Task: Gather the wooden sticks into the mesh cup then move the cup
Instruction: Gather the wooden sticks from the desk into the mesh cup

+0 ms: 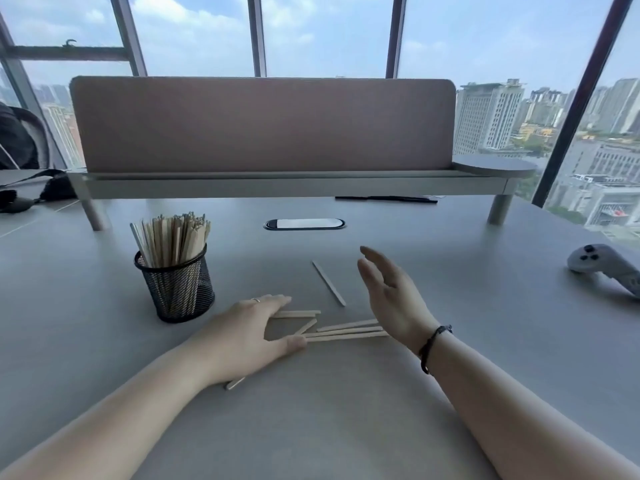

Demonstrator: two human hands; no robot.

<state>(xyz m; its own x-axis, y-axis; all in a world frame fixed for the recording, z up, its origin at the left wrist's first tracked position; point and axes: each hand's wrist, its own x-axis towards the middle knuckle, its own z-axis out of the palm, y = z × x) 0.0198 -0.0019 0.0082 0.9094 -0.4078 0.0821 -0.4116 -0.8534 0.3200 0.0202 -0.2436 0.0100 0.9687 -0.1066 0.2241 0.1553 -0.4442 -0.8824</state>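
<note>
A black mesh cup [180, 289] stands upright on the grey table, left of centre, packed with wooden sticks [173, 237]. Several loose wooden sticks [346, 330] lie flat between my hands. One more stick [328, 283] lies alone, slanted, a little farther back. Another stick end [235, 382] pokes out from under my left wrist. My left hand [249, 337] rests palm down on the table, fingers spread, touching the left ends of the loose sticks. My right hand [391, 296] stands on its edge, open, just right of the sticks, holding nothing.
A raised shelf with a pink divider panel [263, 123] spans the back of the table. A cable port [304, 224] sits in the table's middle. A white controller [606, 268] lies at the far right. A black pen [384, 199] lies under the shelf. Dark bags [20, 168] sit far left.
</note>
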